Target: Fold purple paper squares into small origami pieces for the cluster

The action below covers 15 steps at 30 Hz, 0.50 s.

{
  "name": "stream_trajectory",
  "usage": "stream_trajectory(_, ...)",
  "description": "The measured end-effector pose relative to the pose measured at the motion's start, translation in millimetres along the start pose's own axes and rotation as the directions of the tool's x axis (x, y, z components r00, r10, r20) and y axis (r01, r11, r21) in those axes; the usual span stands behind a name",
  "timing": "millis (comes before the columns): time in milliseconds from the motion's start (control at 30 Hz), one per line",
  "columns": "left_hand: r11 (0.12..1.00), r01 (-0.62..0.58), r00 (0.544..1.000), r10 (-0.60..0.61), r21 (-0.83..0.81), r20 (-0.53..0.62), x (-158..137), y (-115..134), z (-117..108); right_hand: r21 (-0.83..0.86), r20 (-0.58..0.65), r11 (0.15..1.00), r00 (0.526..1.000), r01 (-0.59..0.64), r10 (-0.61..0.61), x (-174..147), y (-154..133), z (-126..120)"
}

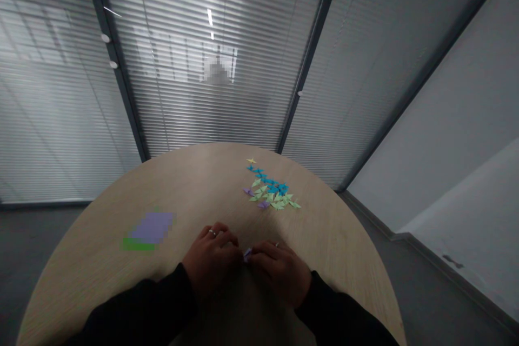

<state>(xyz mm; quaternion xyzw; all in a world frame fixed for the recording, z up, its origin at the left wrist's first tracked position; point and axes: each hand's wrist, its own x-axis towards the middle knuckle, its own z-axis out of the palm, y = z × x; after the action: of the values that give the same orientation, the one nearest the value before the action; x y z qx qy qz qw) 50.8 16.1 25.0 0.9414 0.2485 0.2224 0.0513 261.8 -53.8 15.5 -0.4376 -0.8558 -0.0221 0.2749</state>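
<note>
Both of my hands meet over the near part of a round wooden table [121, 194]. My left hand [211, 262] and my right hand [278, 273] pinch a small purple paper piece [247, 253] between their fingertips. Most of the piece is hidden by my fingers. I wear a ring on each hand and dark sleeves.
A pile of small folded paper pieces [271, 189], blue, green, purple and one yellow, lies farther out on the table. A blurred stack of purple and green sheets [150, 231] lies to the left. Glass walls with blinds stand behind the table.
</note>
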Motion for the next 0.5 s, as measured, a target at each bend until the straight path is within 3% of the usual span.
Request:
stream_trajectory(100, 0.999, 0.04, 0.996, -0.041, 0.012, 0.085, -1, 2, -2, 0.078, 0.036, 0.995, 0.998, -0.056, 0.054, 1, -2, 0)
stream_trajectory(333, 0.992, 0.112, 0.989, -0.106, -0.05, 0.107, 2, 7, 1, 0.164, 0.047, 0.971, 0.985, -0.172, 0.166, 2, -1, 1)
stream_trajectory(500, 0.971, 0.198, 0.975, -0.181, -0.134, 0.125, 3, 14, -1, 0.221, 0.081, 0.906, 0.933, -0.361, 0.351, 8, -5, -4)
